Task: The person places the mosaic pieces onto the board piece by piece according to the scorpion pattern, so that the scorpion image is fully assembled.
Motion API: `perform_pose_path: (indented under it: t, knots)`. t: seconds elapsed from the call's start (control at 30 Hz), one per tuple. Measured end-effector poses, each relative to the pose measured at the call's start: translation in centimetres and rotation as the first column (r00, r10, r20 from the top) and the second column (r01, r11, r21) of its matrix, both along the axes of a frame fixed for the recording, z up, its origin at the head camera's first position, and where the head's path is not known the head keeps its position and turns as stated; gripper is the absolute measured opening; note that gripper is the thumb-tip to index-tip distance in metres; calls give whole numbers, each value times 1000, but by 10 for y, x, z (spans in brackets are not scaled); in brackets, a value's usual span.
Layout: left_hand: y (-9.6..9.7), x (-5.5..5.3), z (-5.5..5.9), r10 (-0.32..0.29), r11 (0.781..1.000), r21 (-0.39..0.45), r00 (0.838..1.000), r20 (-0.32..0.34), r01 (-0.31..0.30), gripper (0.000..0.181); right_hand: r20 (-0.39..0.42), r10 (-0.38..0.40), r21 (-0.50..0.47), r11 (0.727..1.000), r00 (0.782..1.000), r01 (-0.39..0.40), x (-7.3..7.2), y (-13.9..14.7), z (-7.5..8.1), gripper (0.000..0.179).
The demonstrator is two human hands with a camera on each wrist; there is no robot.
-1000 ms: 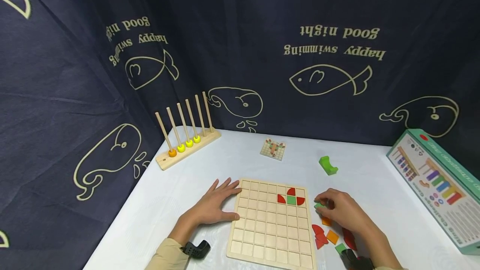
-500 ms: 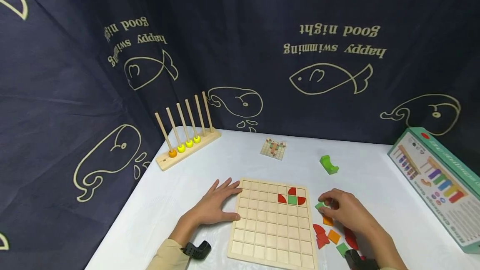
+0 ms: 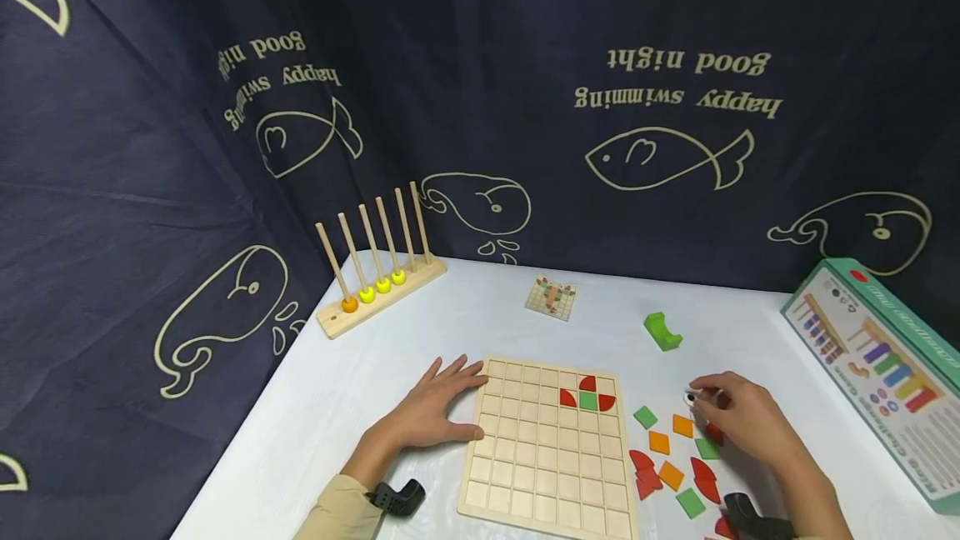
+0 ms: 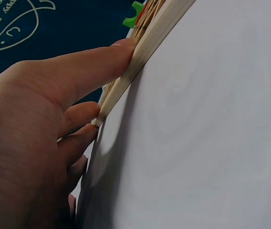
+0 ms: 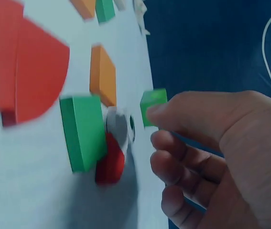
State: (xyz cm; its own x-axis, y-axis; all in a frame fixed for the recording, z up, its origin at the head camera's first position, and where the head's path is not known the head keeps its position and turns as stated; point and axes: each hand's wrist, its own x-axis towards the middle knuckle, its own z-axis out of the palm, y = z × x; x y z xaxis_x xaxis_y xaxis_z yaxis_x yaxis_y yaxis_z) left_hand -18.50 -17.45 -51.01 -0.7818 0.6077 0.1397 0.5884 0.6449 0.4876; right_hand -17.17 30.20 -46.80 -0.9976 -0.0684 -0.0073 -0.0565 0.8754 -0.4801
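My left hand (image 3: 431,411) rests on the left edge of a wooden grid board (image 3: 517,457), fingers spread; in the left wrist view the thumb and fingertips touch its side. Near the board's far right corner, a green square (image 3: 588,401) has several red quarter-round pieces around it. My right hand (image 3: 742,419) is right of the board, loosely bent. Its thumb and fingertips are right by a small white round piece (image 3: 690,398) with a dark centre. In the right wrist view the white piece (image 5: 118,126) shows beside the thumb tip, with a gap between.
Loose orange squares (image 3: 671,475), green squares (image 3: 691,502) and red pieces (image 3: 703,473) lie right of the board. Further back are a pattern card (image 3: 551,297), a green arch block (image 3: 662,332) and a peg stand (image 3: 382,298) with beads. A printed box (image 3: 870,382) stands at right.
My right hand has moved right, away from the green square near the board, uncovering more loose orange and green squares. The left hand stays on the board's edge.
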Motion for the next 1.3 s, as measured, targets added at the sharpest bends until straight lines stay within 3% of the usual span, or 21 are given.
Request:
perform_pose_path:
  t: [0.33, 0.6, 0.93, 1.3]
  knots:
    - [-1, -1, -1, 3, 1000, -8, 1000, -4, -3, 80, 70, -33, 53, 998, 997, 29, -7, 3, -5, 38]
    - [0, -3, -4, 6, 1000, -11, 1000, 3, -6, 82, 134, -13, 69, 998, 991, 4, -13, -6, -3, 42]
    - [0, -2, -3, 14, 1000, -14, 1000, 2, -14, 81, 131, -10, 91, 996, 991, -2, -17, -16, -5, 44]
    - [0, -2, -3, 10, 1000, 2, 1000, -3, -10, 81, 60, 36, 79, 996, 998, -40, -20, -33, -4, 41]
